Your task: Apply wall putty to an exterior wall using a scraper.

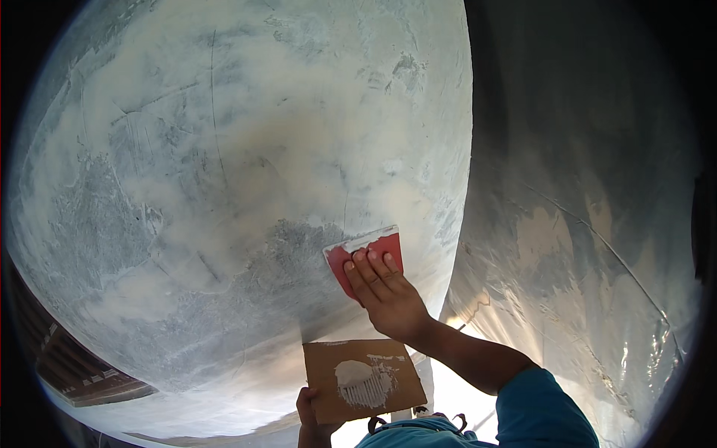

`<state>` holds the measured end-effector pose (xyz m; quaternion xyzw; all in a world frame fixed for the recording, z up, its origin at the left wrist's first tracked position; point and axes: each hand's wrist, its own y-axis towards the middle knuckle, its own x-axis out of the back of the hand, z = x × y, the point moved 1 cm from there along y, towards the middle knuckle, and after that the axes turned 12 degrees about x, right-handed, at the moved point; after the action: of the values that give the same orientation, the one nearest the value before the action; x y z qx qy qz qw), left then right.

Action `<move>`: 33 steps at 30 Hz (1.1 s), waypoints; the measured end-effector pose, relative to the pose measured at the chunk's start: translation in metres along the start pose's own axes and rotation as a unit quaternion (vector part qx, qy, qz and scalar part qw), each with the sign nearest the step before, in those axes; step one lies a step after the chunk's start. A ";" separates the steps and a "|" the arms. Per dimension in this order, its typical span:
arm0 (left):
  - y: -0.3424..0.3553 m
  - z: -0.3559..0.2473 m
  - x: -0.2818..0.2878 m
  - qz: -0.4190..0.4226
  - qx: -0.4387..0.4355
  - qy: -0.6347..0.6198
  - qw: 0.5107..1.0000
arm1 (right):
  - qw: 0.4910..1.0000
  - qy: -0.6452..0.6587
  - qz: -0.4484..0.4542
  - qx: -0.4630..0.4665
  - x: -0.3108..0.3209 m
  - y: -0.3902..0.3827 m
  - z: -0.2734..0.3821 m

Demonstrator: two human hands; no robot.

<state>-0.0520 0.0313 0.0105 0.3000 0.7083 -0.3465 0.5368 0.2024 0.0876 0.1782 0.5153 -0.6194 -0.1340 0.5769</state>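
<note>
My right hand (pixel 391 299) holds the red spreader (pixel 387 243) near the edge of the curved surface (pixel 246 149); my left hand (pixel 308 409) grips the cardboard (pixel 323 373).

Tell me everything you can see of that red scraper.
The red scraper is a thin, flat, four-sided blade, plastic-looking, with no visible handle. Whitish paste coats its upper edge. It sits tilted, against or just off the curved grey-white surface; the view cannot settle contact. The right hand grips it, four fingers spread over its near face; the thumb is hidden.
</note>
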 end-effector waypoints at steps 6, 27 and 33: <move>-0.002 -0.002 0.003 0.041 0.019 -0.023 0.999 | 0.973 0.197 0.015 -0.116 0.079 0.030 -0.032; -0.003 0.008 -0.004 -0.020 -0.007 -0.033 0.999 | 0.967 -0.082 -0.233 -0.056 0.123 0.143 -0.093; 0.001 0.014 -0.004 0.015 0.015 -0.038 0.999 | 0.973 -0.132 -0.190 -0.025 0.080 0.173 -0.084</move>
<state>-0.0420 0.0203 0.0113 0.3051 0.6775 -0.3605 0.5639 0.2061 0.1346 0.3811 0.5865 -0.5773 -0.3237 0.4669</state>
